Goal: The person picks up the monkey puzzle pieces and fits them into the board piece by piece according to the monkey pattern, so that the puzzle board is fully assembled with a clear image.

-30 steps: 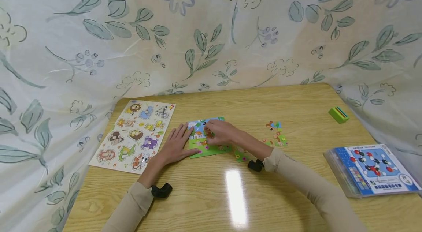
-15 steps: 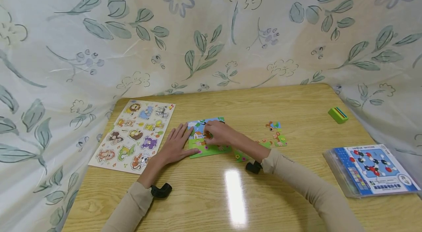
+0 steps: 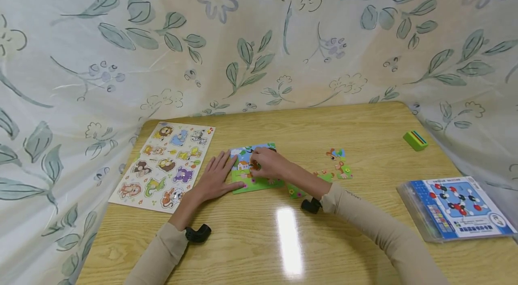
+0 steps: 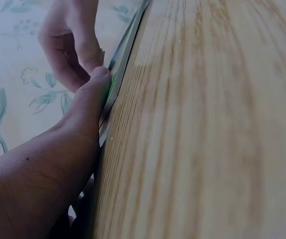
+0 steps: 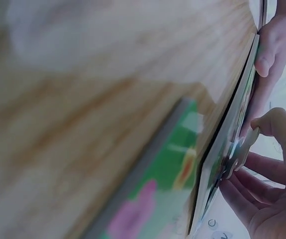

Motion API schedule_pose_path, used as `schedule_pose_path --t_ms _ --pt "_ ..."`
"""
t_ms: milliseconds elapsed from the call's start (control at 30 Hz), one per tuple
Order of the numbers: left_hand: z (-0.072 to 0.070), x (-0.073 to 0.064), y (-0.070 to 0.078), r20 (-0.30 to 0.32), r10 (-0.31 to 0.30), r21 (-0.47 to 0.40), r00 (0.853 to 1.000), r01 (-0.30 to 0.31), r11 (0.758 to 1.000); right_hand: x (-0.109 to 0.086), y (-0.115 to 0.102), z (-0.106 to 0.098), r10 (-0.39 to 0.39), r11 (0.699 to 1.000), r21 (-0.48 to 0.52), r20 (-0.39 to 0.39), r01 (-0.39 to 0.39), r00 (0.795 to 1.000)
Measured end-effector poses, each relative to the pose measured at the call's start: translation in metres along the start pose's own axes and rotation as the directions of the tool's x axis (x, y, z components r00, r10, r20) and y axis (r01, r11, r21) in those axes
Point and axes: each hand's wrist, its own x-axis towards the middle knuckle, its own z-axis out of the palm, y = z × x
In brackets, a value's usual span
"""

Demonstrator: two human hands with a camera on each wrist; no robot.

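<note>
A small picture puzzle board [image 3: 259, 184] with a house, blue sky and green grass lies mid-table. My left hand [image 3: 214, 179] rests flat at its left side, fingers straight and thumb on the lower-left edge. Over the board's middle, my right hand [image 3: 269, 163] pinches a puzzle piece between thumb and fingers. In the right wrist view this thin puzzle piece [image 5: 245, 149] is tilted up against the board's face. From the head view the hand mostly hides it. Loose puzzle pieces [image 3: 296, 192] lie right of the board, partly under the right forearm.
An animal peg puzzle [image 3: 167, 163] lies to the left. More loose jigsaw pieces [image 3: 344, 170] sit farther right. A green block with coloured stripes [image 3: 415, 141] is at the back right, and a plastic-wrapped blue set with molecule pictures [image 3: 461, 208] at the right edge. Floral cloth hangs behind.
The right hand has shifted slightly left and lower over the board, and its fingers now cover most of the brown piece that showed before. The left hand has stayed in place.
</note>
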Motion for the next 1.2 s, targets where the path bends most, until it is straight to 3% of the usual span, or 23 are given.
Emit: schedule_pose_path --t_ms 367,600,933,1200 --pt "0.002 0.0 -0.001 0.009 -0.005 -0.005 1.0 0.005 1.0 -0.003 0.007 -0.001 0.053 0.981 0.188 -0.01 -0.05 0.999" --pt "0.003 0.0 -0.003 0.004 0.003 0.002 1.0 -0.003 1.0 -0.003 0.012 -0.004 0.085 0.977 0.196 -0.012 -0.081 0.996" --pt "0.003 -0.001 -0.003 0.003 -0.001 0.005 1.0 0.001 1.0 -0.001 0.016 -0.007 0.129 0.964 0.228 0.055 -0.138 0.99" --pt "0.005 -0.002 -0.004 -0.005 0.004 0.009 1.0 -0.004 1.0 0.003 0.012 -0.012 0.133 0.972 0.175 0.142 -0.157 0.981"
